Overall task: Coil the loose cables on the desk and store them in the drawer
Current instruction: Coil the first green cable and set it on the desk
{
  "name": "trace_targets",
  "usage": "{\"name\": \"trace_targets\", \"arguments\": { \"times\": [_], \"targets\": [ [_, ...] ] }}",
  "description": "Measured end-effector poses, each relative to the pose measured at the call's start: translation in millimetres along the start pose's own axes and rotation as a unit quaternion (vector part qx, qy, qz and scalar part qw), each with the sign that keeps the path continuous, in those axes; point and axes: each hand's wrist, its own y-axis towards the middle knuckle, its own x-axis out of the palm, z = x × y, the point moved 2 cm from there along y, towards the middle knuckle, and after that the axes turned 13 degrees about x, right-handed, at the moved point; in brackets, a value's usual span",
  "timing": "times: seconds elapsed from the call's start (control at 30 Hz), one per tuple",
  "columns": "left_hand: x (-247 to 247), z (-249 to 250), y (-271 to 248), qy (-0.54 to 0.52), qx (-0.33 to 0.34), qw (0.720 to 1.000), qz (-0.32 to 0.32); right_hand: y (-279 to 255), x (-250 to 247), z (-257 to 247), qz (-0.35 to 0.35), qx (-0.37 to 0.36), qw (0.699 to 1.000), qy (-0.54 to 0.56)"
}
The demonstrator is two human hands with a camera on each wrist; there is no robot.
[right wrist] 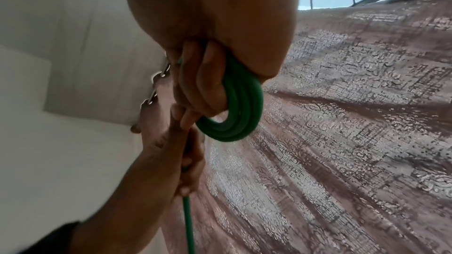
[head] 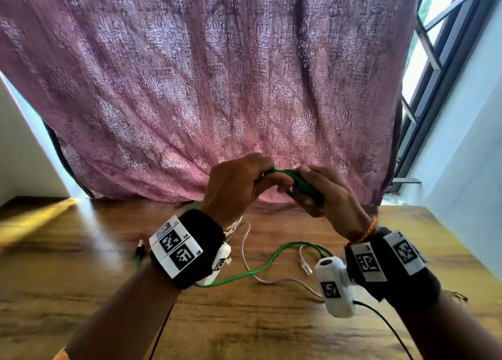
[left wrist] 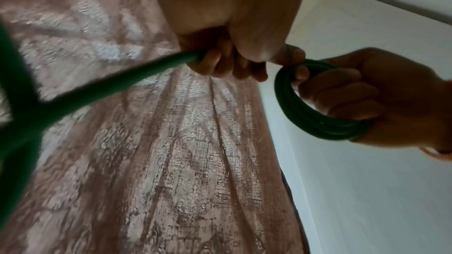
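A green cable (head: 260,267) trails in loose curves over the wooden desk (head: 81,278) and rises to both raised hands. My right hand (head: 326,194) grips a small coil of it (right wrist: 234,115) with several turns (left wrist: 308,111). My left hand (head: 239,183) pinches the free strand (left wrist: 146,70) right beside the coil, fingers curled round it. A grey cable (head: 271,279) with a clear plug (head: 305,266) lies on the desk below the hands, crossing the green one. No drawer is in view.
A pink patterned curtain (head: 231,88) hangs close behind the desk's far edge. A window frame (head: 434,61) and pale wall stand at the right. A thin black wire (head: 385,324) runs from the right wrist camera over the near desk.
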Motion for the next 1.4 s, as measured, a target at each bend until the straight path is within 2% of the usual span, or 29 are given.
{"name": "trace_targets", "arguments": {
  "times": [0.2, 0.37, 0.5, 0.6, 0.7, 0.83, 0.9, 1.03, 1.17, 1.23, 1.3, 1.4],
  "targets": [
    [15, -16, -4, -0.157, -0.073, 0.985, -0.002, 5, -8, -9, 0.004, 0.032, 0.993, 0.112],
    [39, -16, -16, -0.239, -0.118, 0.964, 0.0, 10, -9, -5, 0.0, 0.057, 0.963, 0.262],
    [53, -12, -30, -0.235, -0.148, 0.96, -0.026, 12, -12, -10, -0.009, 0.055, 0.942, 0.332],
    [68, -12, -44, -0.227, -0.185, 0.952, -0.084, 18, -14, -14, -0.014, 0.031, 0.916, 0.4],
    [74, -5, -50, -0.206, -0.184, 0.955, -0.111, 25, -14, -14, -0.011, 0.016, 0.891, 0.453],
    [74, 0, -46, -0.121, -0.175, 0.967, -0.142, 27, -16, -15, -0.027, -0.012, 0.862, 0.506],
    [71, -1, -50, -0.11, -0.188, 0.964, -0.151, 27, -20, -18, -0.026, -0.027, 0.854, 0.519],
    [65, -12, -63, -0.153, -0.241, 0.946, -0.156, 26, -28, -19, 0.014, -0.039, 0.857, 0.513],
    [51, -35, -84, -0.084, -0.257, 0.934, -0.233, 23, -37, -14, 0.036, -0.05, 0.836, 0.545],
    [43, -47, -95, -0.116, -0.296, 0.919, -0.233, 23, -43, -11, 0.043, -0.059, 0.82, 0.567],
    [32, -58, -101, -0.128, -0.332, 0.912, -0.201, 26, -49, -6, 0.066, -0.063, 0.81, 0.58],
    [14, -75, -107, -0.019, -0.353, 0.919, -0.175, 30, -57, 3, 0.134, -0.062, 0.798, 0.585]
  ]
}}
